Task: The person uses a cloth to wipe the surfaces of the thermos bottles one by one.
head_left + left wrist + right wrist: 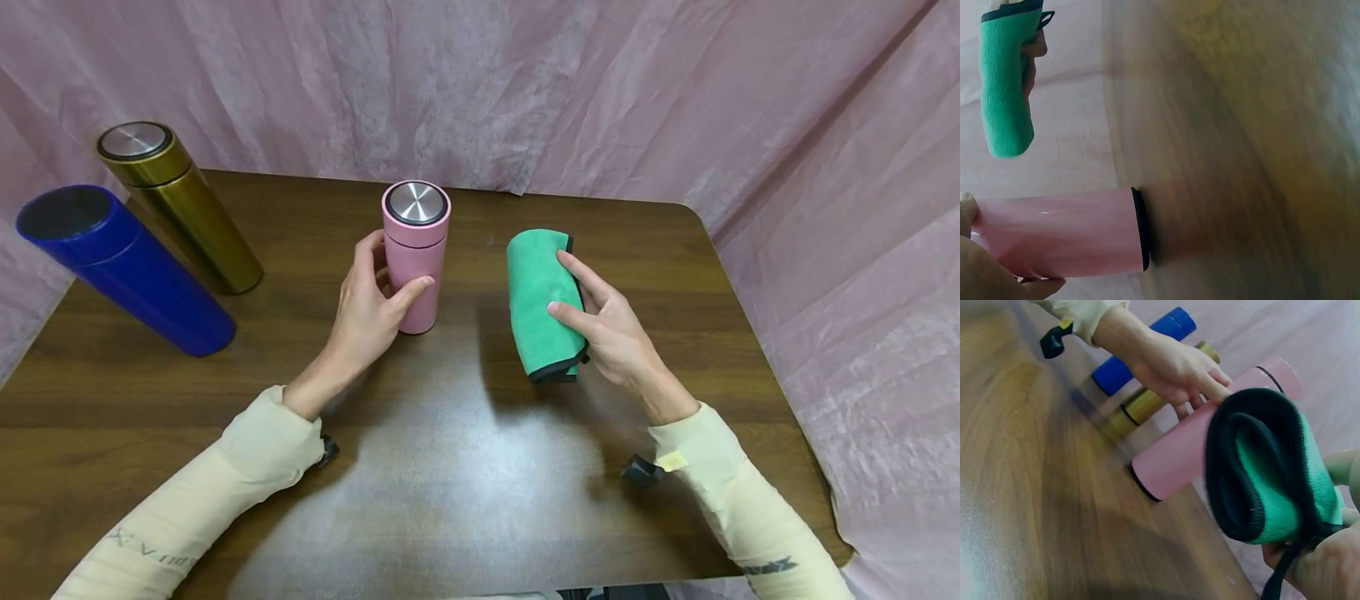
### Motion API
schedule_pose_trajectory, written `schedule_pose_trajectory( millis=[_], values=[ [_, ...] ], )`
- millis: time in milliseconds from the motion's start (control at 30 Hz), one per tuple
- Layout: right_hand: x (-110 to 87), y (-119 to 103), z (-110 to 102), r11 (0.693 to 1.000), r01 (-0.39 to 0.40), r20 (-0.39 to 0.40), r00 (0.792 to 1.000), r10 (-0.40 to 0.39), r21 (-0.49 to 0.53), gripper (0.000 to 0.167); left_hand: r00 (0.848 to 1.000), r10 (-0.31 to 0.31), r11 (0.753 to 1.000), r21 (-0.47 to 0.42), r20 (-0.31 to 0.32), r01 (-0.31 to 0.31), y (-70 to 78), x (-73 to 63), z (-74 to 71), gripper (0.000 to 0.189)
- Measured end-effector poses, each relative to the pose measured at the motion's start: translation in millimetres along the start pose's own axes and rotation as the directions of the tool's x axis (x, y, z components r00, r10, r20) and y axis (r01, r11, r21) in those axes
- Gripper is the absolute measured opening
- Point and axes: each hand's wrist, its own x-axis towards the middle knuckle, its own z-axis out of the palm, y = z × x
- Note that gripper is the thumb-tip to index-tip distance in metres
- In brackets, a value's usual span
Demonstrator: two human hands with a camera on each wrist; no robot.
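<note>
My left hand (365, 302) grips a pink thermos bottle (417, 258) with a silver-topped lid, fingers behind it and thumb across its front. The bottle is upright, its base on or very near the wooden table. To the right, my right hand (618, 333) holds a folded green cloth (542, 300) with black edging, pinched along its right side and raised above the table. In the right wrist view the rolled end of the cloth (1316, 481) and a black loop show. The left wrist view shows the pink bottle's dark base (1141, 229).
A blue thermos (127, 267) and a gold thermos (180, 208) stand on the left of the wooden table (450, 500). Pink curtains (465, 83) hang behind the table and along its right side. The table's far edge lies just behind the pink bottle.
</note>
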Motion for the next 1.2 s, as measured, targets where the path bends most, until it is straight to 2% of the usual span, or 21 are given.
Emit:
schedule_pose_trajectory(
  millis=[200, 467, 700, 967, 1200],
  values=[
    [-6.0, -5, -8, 0.999, -0.006, 0.032, 0.999, 0.007, -0.042, 0.07, 1.0, 0.008, 1.0, -0.015, 0.025, -0.008, 2.6, -2.0, 8.3, 0.073],
    [-13.5, -8, -11, 0.991, 0.002, -0.044, 0.999, -0.007, -0.13, 0.062, 1.0, -0.005, 1.0, -0.01, 0.026, 0.006, 2.4, -4.7, 10.7, 0.076],
    [-13.4, -12, -10, 0.989, -0.01, -0.054, 0.999, 0.002, -0.145, 0.062, 0.999, 0.012, 1.0, 0.024, 0.032, -0.013, 1.8, -2.8, 10.1, 0.075],
    [-18.1, -35, -2, 0.987, 0.037, -0.017, 0.999, -0.04, -0.159, 0.061, 0.999, -0.009, 0.999, 0.045, 0.052, 0.007, 5.8, 1.3, 5.1, 0.077],
    [-26.4, -60, 11, 0.982, 0.073, 0.027, 0.997, -0.069, -0.175, 0.06, 0.996, 0.003, 0.999, 0.053, 0.093, -0.008, 5.5, 1.4, 1.3, 0.08]
  ],
)
